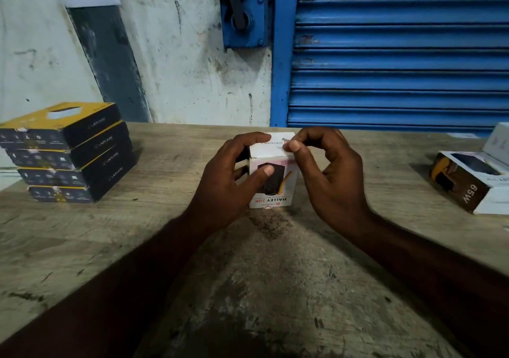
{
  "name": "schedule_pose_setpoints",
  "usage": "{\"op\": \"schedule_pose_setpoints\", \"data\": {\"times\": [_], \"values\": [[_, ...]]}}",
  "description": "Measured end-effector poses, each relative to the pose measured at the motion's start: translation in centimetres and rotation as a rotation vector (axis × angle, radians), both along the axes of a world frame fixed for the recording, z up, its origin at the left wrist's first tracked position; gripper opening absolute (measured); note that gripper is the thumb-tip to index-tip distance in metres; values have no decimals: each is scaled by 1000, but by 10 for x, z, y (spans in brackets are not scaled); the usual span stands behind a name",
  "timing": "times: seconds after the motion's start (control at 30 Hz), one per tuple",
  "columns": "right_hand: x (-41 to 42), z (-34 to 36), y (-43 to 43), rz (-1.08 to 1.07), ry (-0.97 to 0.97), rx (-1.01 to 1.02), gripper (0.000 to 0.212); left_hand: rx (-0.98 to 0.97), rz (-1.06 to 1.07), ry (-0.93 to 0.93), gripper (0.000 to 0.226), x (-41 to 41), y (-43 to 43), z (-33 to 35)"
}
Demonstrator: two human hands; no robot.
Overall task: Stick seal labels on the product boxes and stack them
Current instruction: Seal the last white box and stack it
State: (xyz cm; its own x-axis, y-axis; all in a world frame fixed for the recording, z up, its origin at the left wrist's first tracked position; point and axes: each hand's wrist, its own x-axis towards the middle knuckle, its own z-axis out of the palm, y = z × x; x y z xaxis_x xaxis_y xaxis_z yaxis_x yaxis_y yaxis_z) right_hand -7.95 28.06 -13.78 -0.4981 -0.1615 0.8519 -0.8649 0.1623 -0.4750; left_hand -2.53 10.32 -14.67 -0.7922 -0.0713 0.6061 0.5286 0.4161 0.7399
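box (271,151) stands on the table (248,275), left hand (234,178) curled round its side and face, right hand (330,170) pinching its top edge — light, stiff card, likely best held by opposite walls.

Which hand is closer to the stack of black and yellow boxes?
Left. The left hand grips the white box on its left side, nearest the stack across the table; the right hand pinches the box's top right edge, farther away.
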Motion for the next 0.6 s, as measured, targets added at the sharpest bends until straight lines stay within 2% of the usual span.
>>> {"op": "schedule_pose_setpoints", "data": {"times": [0.6], "values": [[-3, 0, 3, -74, 132, 95, 9, 28, -26, 2, 43, 0, 0, 0]]}}
